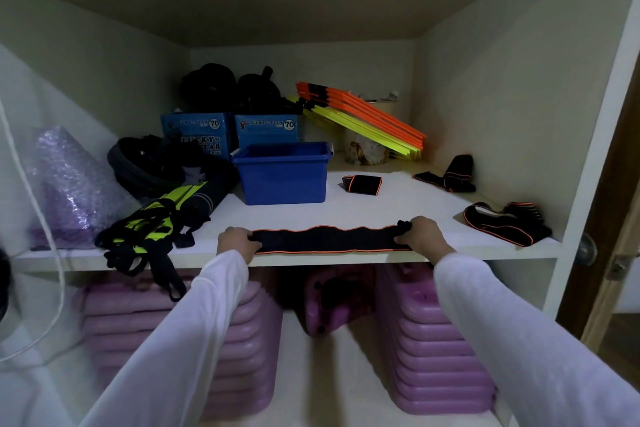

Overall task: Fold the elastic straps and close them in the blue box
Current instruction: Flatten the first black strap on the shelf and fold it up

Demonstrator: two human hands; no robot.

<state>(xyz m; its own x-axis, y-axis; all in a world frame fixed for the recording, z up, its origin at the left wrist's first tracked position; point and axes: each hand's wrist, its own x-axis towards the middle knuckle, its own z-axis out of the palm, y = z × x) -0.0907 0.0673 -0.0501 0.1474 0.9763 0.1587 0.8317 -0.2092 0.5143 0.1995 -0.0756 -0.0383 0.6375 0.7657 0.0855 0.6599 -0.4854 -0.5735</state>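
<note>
A black elastic strap with orange edging (pixel 329 239) lies stretched flat along the front edge of the white shelf (pixel 398 204). My left hand (pixel 237 242) grips its left end and my right hand (pixel 420 234) grips its right end. Behind it stands the open blue box (pixel 282 180), with no lid in sight. A folded strap (pixel 362 184) rests just right of the box. Two unfolded straps lie at the right: one near the back wall (pixel 450 175), another by the front right corner (pixel 505 227).
Black and yellow-green harness straps (pixel 149 229) hang over the shelf's left front. Two blue cardboard cartons (pixel 228 132), black wheels (pixel 145 159), orange and yellow slats (pixel 363 114) and a purple bubble-wrapped bundle (pixel 65 191) crowd the back and left. Purple stacked steps (pixel 436 350) sit below.
</note>
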